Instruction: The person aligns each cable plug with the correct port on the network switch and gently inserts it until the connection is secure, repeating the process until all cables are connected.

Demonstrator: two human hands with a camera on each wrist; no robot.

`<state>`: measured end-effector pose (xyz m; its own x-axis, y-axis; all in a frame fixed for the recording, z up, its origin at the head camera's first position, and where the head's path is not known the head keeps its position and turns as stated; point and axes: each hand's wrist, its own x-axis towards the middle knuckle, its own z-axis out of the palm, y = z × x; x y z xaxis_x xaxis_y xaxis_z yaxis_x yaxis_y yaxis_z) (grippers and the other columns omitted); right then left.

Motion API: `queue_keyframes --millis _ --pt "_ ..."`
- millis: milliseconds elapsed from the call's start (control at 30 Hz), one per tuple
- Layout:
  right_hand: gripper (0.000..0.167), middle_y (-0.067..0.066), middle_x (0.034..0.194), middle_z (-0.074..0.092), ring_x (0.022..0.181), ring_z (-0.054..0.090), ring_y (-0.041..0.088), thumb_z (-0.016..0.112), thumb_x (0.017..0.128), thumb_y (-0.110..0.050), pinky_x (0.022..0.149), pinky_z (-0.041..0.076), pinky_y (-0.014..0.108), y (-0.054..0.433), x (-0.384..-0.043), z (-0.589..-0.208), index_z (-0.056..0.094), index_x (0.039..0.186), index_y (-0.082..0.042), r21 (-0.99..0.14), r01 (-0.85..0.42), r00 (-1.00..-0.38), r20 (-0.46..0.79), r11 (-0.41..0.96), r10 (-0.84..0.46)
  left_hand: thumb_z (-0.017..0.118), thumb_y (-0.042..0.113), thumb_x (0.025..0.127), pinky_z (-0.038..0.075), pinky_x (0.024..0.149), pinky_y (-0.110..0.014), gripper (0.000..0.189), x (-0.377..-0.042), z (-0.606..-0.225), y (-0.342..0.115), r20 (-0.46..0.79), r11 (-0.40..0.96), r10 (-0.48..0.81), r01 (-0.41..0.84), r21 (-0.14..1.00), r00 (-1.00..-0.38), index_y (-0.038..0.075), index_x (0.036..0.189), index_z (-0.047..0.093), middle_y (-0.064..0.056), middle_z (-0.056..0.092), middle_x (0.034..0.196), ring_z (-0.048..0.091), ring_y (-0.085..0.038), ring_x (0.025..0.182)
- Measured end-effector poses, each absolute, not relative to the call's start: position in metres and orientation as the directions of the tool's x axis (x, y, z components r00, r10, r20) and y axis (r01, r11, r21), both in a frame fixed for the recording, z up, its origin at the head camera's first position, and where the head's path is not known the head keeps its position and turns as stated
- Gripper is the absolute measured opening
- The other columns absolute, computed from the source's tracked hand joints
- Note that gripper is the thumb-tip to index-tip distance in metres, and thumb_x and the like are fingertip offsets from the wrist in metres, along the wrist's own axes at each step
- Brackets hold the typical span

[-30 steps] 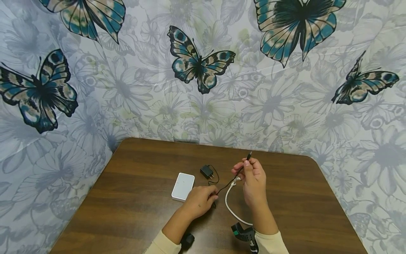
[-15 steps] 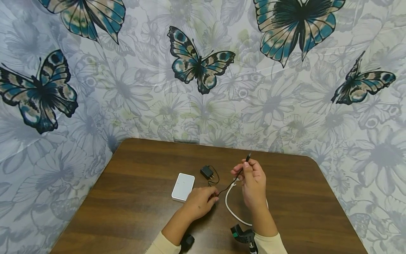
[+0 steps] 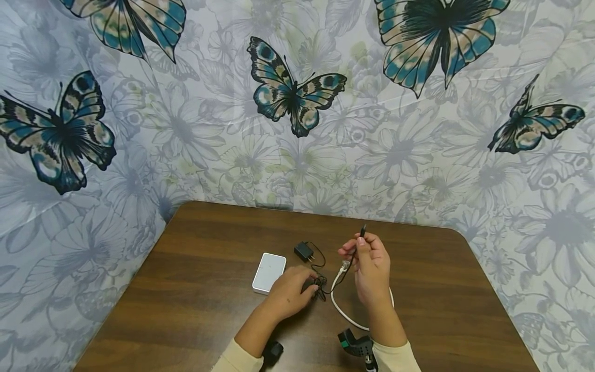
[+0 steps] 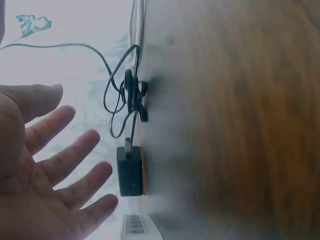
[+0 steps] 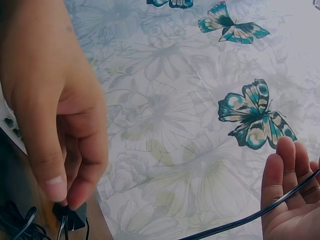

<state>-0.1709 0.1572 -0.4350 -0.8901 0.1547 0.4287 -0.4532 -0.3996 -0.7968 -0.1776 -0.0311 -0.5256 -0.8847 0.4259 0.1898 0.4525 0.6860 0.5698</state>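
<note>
You are sitting at a dark brown wooden table point(image 3: 195, 289), looking down at both hands, with a pale curtain point(image 3: 195, 134) printed with grey flowers and teal butterflies hanging behind it.

Your right hand point(image 3: 371, 268) is raised a little above the table, right of centre. Its thumb and fingers are curled around a thin black cable point(image 3: 357, 247), and the cable's small plug end point(image 3: 363, 230) sticks up past your fingertips toward the far edge. From this hand the cable drops down and to the left.

Your left hand point(image 3: 290, 294) lies low over the table, just left of the right hand. The left wrist view shows its fingers spread and nearly straight, holding nothing. Its fingertips are at a small tangled bundle of the same black cable point(image 3: 318, 285) lying on the wood.

A second ago that stretch of cable ran almost straight and taut between your two hands, with your left fingers pinched on it. Now the slack has collapsed into the bundle and the left hand has let go, so only the right hand holds the cable.

The cable's black wall adapter point(image 3: 303, 251) rests on the table just beyond the bundle. A flat white box-shaped device point(image 3: 268, 273) lies to its left, close to your left hand. A white cable point(image 3: 341, 307) curves on the table beneath your right hand.
</note>
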Motion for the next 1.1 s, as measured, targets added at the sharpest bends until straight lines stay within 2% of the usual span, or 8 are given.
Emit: queue_keyframes --millis 167,333,433,700,900,1100 --pt "0.029 0.009 0.085 0.066 0.075 0.071 0.018 0.045 0.105 -0.008 0.073 0.058 0.028 0.157 -0.17 -0.436 0.04 0.113 0.02 -0.796 -0.453 -0.89 0.429 -0.402 0.152 0.07 0.028 0.093 0.047 0.097 -0.046 0.022 -0.18 -0.528 -0.037 0.235 0.681 0.38 0.442 0.583 -0.895 0.02 0.114 0.069 -0.003 0.061 0.127 0.054 -0.025 0.121" --pt "0.017 0.009 0.085 0.067 0.075 0.071 0.018 0.046 0.105 -0.007 0.072 0.058 0.028 0.156 -0.169 -0.437 0.049 0.111 0.009 -0.794 -0.447 -0.893 0.426 -0.412 0.149 0.071 0.028 0.092 0.042 0.1 -0.055 0.026 -0.181 -0.528 -0.042 0.234 0.684 0.336 0.407 0.605 -0.912 0.021 0.117 0.068 -0.012 0.053 0.141 0.047 -0.033 0.131" --pt "0.013 0.009 0.084 0.067 0.075 0.071 0.018 0.046 0.105 -0.007 0.072 0.058 0.028 0.156 -0.169 -0.437 0.052 0.11 0.003 -0.795 -0.446 -0.894 0.423 -0.412 0.151 0.07 0.029 0.092 0.039 0.101 -0.06 0.027 -0.182 -0.527 -0.046 0.238 0.695 0.298 0.382 0.609 -0.924 0.021 0.118 0.068 -0.012 0.052 0.142 0.044 -0.035 0.134" --pt "0.011 0.008 0.085 0.067 0.075 0.071 0.017 0.046 0.105 -0.007 0.072 0.058 0.027 0.155 -0.169 -0.437 0.053 0.109 -0.001 -0.799 -0.442 -0.895 0.425 -0.408 0.137 0.069 0.031 0.092 0.035 0.101 -0.066 0.031 -0.185 -0.526 -0.052 0.222 0.765 0.217 0.306 0.566 -0.951 0.022 0.121 0.067 -0.012 0.052 0.142 0.041 -0.038 0.135" --pt "0.011 0.008 0.085 0.067 0.074 0.071 0.017 0.047 0.105 -0.008 0.071 0.058 0.028 0.155 -0.168 -0.436 0.052 0.109 0.001 -0.797 -0.448 -0.892 0.426 -0.405 0.148 0.069 0.035 0.093 0.024 0.102 -0.077 0.033 -0.187 -0.526 -0.056 0.179 0.784 0.189 0.258 0.565 -0.966 0.023 0.123 0.067 -0.009 0.053 0.142 0.04 -0.038 0.136" --pt "0.013 0.009 0.084 0.066 0.073 0.071 0.018 0.048 0.105 -0.007 0.071 0.058 0.029 0.156 -0.168 -0.436 0.052 0.109 0.004 -0.791 -0.45 -0.891 0.424 -0.415 0.16 0.07 0.035 0.092 0.021 0.101 -0.08 0.036 -0.189 -0.531 -0.061 0.148 0.786 0.168 0.223 0.576 -0.975 0.022 0.125 0.066 -0.01 0.053 0.142 0.039 -0.039 0.137"
